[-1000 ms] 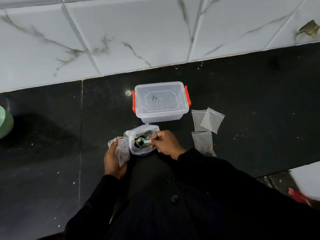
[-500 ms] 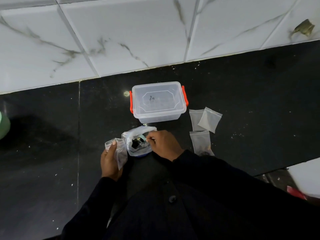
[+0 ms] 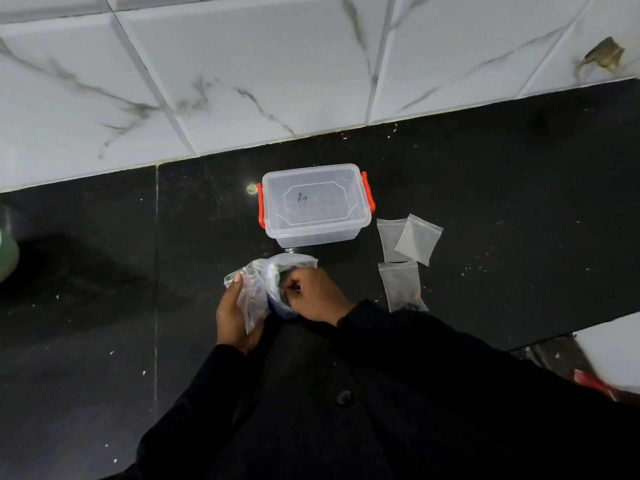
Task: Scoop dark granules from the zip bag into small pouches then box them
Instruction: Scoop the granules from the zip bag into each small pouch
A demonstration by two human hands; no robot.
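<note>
With our left hand [image 3: 232, 315] pinching a limp small pouch [image 3: 250, 295] and our right hand [image 3: 317, 295] closed on something hidden inside the zip bag [image 3: 289, 264], we risk spilling granules on the floor [image 3: 485, 188].

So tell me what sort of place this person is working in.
Probably a home or small-shop floor, not a workbench. The work lies on glossy black tiles that meet white marble-look tiles, and the clear lidded box and small pouches sit straight on them.

Clear plastic box [image 3: 313, 206], filmy plastic pouches [image 3: 408, 239], glossy black floor [image 3: 502, 202], marbled tiles [image 3: 242, 64]
</note>
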